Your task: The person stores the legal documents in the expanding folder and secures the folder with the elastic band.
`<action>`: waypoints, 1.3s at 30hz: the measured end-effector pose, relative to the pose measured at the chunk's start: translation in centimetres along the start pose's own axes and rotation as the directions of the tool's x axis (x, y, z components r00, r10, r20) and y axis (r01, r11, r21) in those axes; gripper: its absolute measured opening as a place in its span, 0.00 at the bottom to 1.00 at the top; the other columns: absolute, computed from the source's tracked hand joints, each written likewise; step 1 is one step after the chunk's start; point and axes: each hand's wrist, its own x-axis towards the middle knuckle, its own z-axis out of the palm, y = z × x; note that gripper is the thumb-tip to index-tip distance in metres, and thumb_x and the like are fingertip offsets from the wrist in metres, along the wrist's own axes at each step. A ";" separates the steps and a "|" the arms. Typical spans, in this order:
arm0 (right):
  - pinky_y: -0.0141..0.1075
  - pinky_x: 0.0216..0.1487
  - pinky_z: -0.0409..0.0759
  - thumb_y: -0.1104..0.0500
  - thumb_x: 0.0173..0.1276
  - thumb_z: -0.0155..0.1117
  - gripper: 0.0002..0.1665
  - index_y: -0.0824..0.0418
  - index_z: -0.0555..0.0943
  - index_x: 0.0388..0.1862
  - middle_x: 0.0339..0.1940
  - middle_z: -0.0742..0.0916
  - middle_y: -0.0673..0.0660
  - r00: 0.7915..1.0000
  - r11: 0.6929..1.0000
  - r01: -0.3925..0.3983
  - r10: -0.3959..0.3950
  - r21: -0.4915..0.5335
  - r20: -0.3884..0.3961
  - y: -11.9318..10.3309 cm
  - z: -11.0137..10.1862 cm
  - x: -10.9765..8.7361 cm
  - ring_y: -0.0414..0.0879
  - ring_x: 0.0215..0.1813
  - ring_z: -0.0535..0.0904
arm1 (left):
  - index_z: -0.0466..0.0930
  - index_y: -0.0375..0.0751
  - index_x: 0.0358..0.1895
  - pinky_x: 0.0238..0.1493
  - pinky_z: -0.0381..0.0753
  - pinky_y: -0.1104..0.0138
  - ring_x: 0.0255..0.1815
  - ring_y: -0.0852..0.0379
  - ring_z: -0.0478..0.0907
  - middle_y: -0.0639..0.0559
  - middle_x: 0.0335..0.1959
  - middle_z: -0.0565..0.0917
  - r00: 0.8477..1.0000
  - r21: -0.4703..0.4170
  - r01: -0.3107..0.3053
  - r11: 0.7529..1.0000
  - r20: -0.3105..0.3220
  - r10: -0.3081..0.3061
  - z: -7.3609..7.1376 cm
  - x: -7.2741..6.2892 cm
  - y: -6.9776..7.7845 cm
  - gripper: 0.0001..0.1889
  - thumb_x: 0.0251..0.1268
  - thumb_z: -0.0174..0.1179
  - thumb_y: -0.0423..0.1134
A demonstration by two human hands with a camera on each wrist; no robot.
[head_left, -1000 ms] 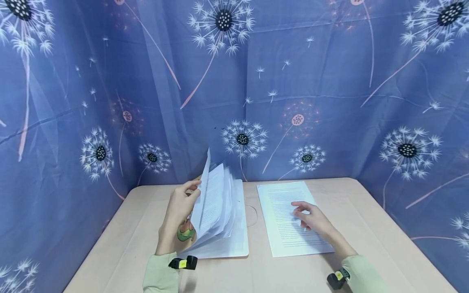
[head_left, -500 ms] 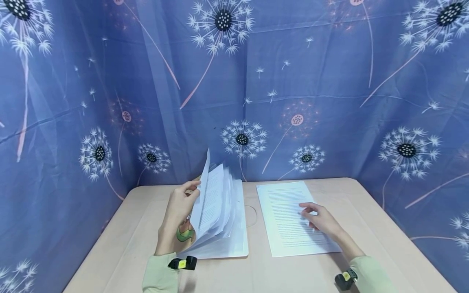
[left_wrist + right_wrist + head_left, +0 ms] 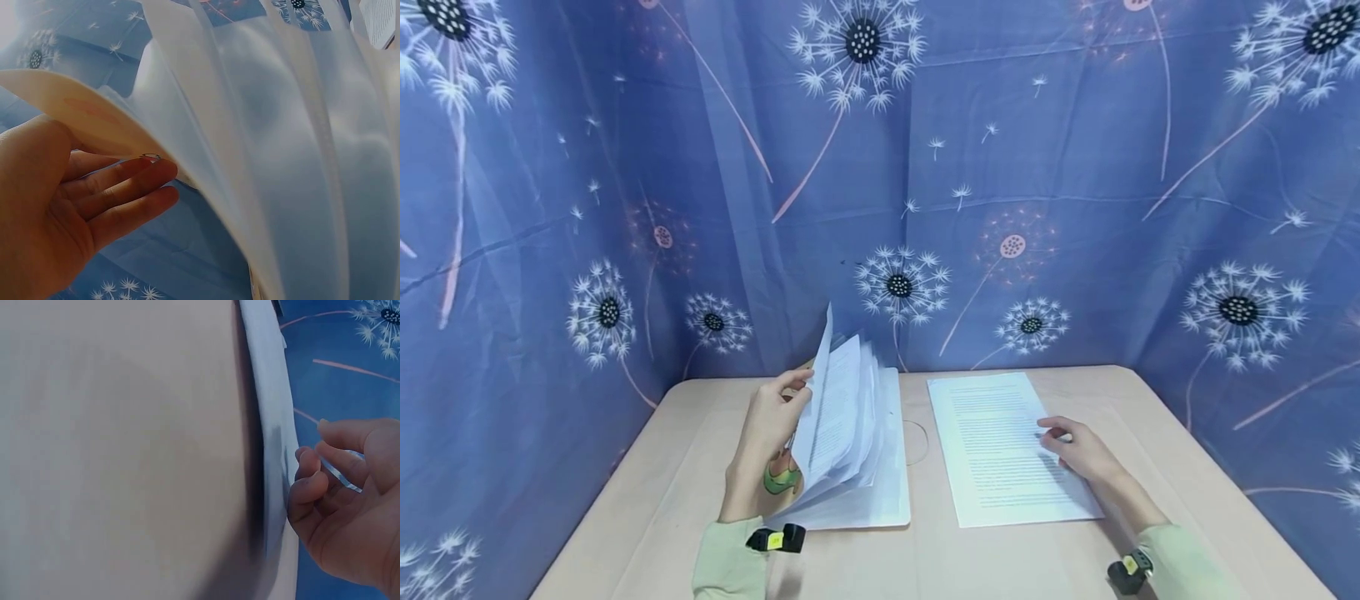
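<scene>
Left hand pinches the folder cover; right hand is nearer the printed sheet, which lies leftward in frame, longways up-down. Can't tell if that grip's got it.

Folder sleeves: glossy plastic. Sheet: paper. Backdrop: cloth.

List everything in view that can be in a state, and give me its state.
Folder: partly open.
Cover: raised.
Inner pages: fanned apart, between raised cover and folder's base.
Printed sheet: flat on the table, print side up.
Thin loop: beside the folder's right edge.
Left hand: holding the raised cover.
Right hand: fingers loosely bent, at the sheet's right edge.
Curtain: hanging, creased.
</scene>
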 end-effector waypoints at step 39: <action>0.37 0.37 0.75 0.61 0.59 0.71 0.46 0.76 0.61 0.71 0.42 0.78 0.65 0.988 0.974 -0.122 0.136 -0.190 0.066 1.2 -1.6 1.0 0.50 0.39 0.75 | 0.82 0.50 0.59 0.23 0.74 0.67 0.34 0.55 0.81 0.46 0.46 0.84 1.000 0.001 0.008 1.000 -0.010 -0.008 0.2 0.1 -0.1 0.18 0.69 0.53 0.40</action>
